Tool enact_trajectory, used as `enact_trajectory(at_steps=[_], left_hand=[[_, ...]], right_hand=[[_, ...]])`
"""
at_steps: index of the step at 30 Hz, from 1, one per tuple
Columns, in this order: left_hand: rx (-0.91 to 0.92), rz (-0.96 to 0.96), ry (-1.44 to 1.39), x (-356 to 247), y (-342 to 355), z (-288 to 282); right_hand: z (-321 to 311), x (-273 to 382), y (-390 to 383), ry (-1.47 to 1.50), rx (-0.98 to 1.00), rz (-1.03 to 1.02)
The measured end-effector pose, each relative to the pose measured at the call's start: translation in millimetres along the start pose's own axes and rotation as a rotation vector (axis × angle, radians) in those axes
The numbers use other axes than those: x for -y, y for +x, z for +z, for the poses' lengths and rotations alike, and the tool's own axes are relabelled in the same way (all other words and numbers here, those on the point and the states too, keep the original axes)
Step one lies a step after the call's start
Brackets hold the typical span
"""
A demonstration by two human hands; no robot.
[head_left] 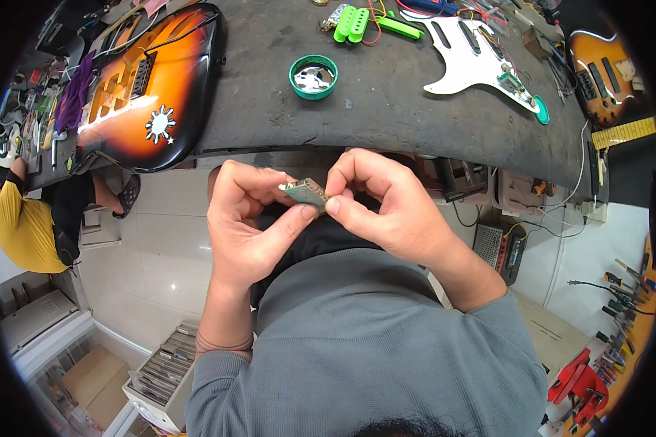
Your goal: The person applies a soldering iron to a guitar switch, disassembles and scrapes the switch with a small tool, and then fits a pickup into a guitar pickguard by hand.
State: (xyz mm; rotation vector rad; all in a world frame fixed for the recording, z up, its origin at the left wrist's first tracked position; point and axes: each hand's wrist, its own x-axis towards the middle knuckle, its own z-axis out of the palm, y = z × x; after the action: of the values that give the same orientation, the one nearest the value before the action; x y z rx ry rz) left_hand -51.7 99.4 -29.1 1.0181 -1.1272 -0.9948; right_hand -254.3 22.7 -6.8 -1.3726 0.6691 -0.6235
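Dark hair (403,428) shows below a green-faced block (304,193) between fingers (290,226).

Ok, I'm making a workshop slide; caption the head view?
Left hand grips a small green part, right hand at its edge, beside a workbench with a guitar body.

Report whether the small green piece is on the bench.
Off it: the left hand holds the small green piece short of the bench.
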Motion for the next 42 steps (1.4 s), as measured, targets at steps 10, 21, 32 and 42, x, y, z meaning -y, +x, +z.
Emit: enact_trajectory(at_steps=[10, 21, 32, 42], left_hand=[[0.146, 0.717, 0.739, -5.1, 26.1, -5.9], [0.058, 0.705, 0.677, -1.6, 27.0, 1.0], [0.121, 0.724, 0.683, -6.9, 31.1, 5.4], [0.447, 0.764, 0.881, -20.2, 77.5, 23.9]], right_hand=[[3.7, -12.0, -5.1, -0.075, -0.078, -0.297], [2.8, -11.4, -8.2, 0.12, -0.091, -0.267], [-8.1, -13.9, -9.3, 0.361, 0.034, -0.235], [-55.1, -12.1, -10.1, 0.434, 0.117, 0.032]])
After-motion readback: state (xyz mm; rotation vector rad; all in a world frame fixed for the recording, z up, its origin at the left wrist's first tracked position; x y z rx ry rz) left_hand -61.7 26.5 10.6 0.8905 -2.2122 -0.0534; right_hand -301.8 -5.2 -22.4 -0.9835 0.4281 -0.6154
